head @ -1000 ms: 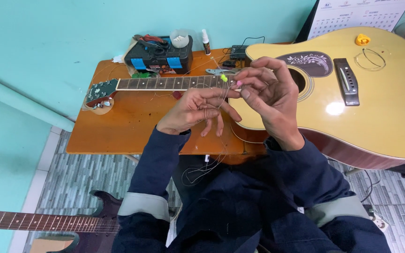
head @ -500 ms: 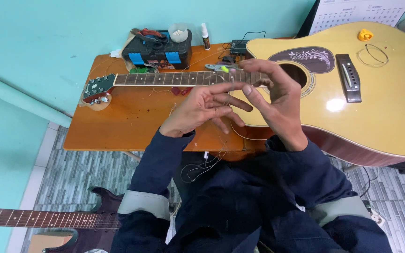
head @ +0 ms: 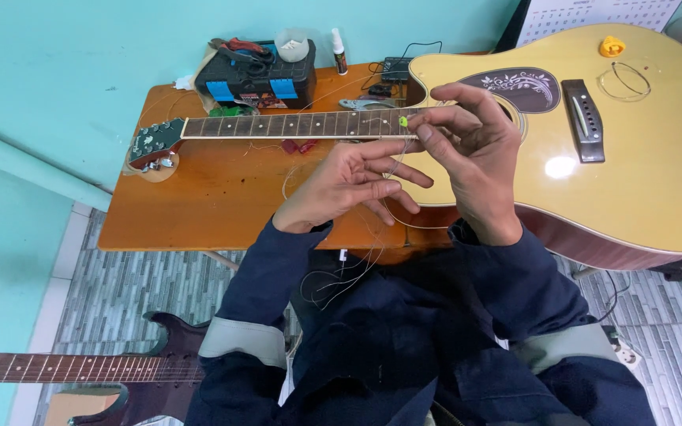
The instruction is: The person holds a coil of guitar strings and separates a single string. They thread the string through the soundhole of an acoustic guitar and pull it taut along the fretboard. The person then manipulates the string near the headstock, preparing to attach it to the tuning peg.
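A yellow acoustic guitar [head: 641, 181] lies flat on the orange wooden table [head: 199, 213], its neck [head: 278, 125] reaching left to a dark headstock [head: 151, 142]. My right hand [head: 475, 150] hovers over the neck end and pinches a thin guitar string with a small green ball end [head: 403, 121] between thumb and fingertips. My left hand [head: 357, 183] is just below it, fingers spread, with the thin string [head: 341, 276] running through them and looping down over my dark blue lap.
A black and blue toolbox [head: 258, 75] stands at the table's back, with a white cup [head: 292, 46], a small bottle [head: 339, 50] and a black device [head: 395, 69] beside it. A coiled string [head: 629, 79] and yellow peg winder [head: 611, 46] rest on the guitar body. An electric guitar [head: 80, 371] lies on the floor, lower left.
My hands have drawn slightly apart: the right hand lifted the green ball end up over the neck, and the left hand opened its fingers below it.
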